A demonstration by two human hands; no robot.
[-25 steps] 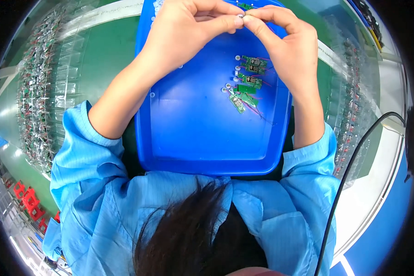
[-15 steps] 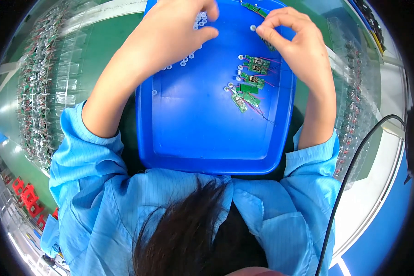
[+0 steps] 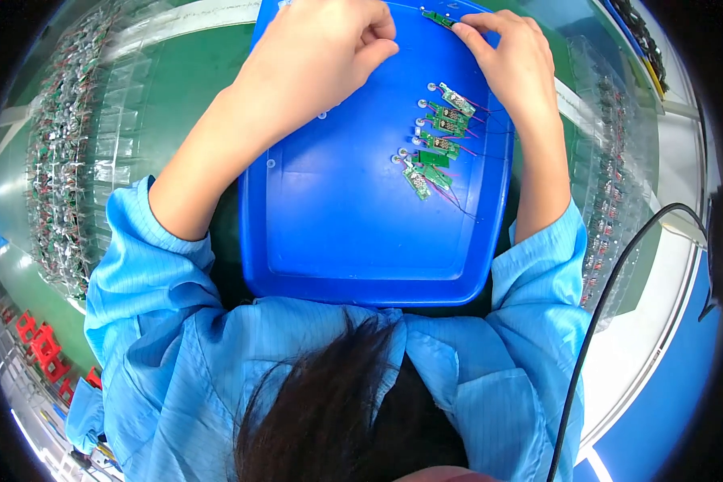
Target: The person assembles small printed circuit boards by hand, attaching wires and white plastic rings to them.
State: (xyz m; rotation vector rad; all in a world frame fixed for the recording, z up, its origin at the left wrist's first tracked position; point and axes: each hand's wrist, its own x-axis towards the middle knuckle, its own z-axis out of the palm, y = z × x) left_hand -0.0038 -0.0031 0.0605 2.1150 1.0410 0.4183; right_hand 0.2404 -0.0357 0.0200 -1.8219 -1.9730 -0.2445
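My right hand [image 3: 512, 68] is at the far right of the blue tray [image 3: 369, 291], its thumb and fingertips closed on the near end of a small green circuit board [image 3: 438, 18]. Over the tray's far left, my left hand [image 3: 317, 48] has its thumb pressed to its curled fingers; whatever is between them is hidden. Several green circuit boards with thin wires and round whitish ends lie in a loose column on the tray's right half. The farthest is a lighter board [image 3: 458, 100]; the nearest [image 3: 416, 181] lies slanted.
Small clear plastic caps are scattered on the tray's left, one cap [image 3: 271, 163] by the left wall, others covered by my left hand. Wired boards in clear packaging [image 3: 60, 161] line the left side, with more packaged boards [image 3: 610, 193] at right. A black cable [image 3: 610, 297] curves past my right arm.
The board from my right hand now lies at the far end of the column. That hand has moved slightly farther away onto another board. My left thumb and fingers have closed together.
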